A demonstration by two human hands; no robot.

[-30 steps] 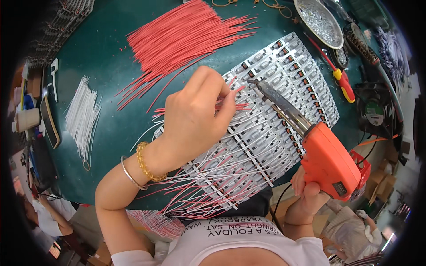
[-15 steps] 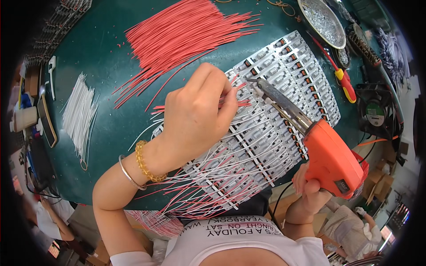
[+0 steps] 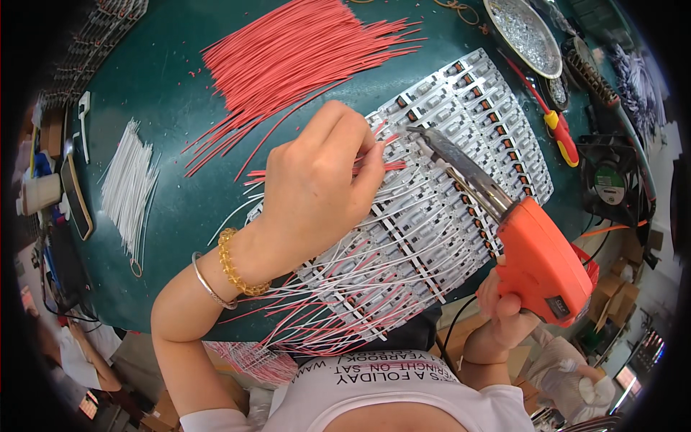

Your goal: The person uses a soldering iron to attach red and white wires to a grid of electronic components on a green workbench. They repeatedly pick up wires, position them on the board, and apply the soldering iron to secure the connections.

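My left hand [image 3: 320,169] is closed in a pinch around several short red wires [image 3: 389,166], their ends poking out past the fingertips. It hovers over a panel of small circuit boards [image 3: 439,108], lined with rows of grey and orange-black parts. In my right hand [image 3: 504,309] is an orange soldering gun [image 3: 543,259]; its dark tip lies close to the red wire ends, just above the panel. White wires [image 3: 345,270] mixed with red ones run from the panel's near part toward me. Whether the tip touches a board I cannot tell.
A big pile of red wires [image 3: 288,50] lies at the back, a smaller bundle of white wires [image 3: 129,191] at the left. On the right are a red-yellow screwdriver [image 3: 561,137], a metal dish [image 3: 524,32] of bits and a black fan [image 3: 612,176]. Other people work beyond the table.
The soldering gun in my right hand has shifted slightly to the right, its tip drawing a little away from my left fingers. My left hand has barely moved.
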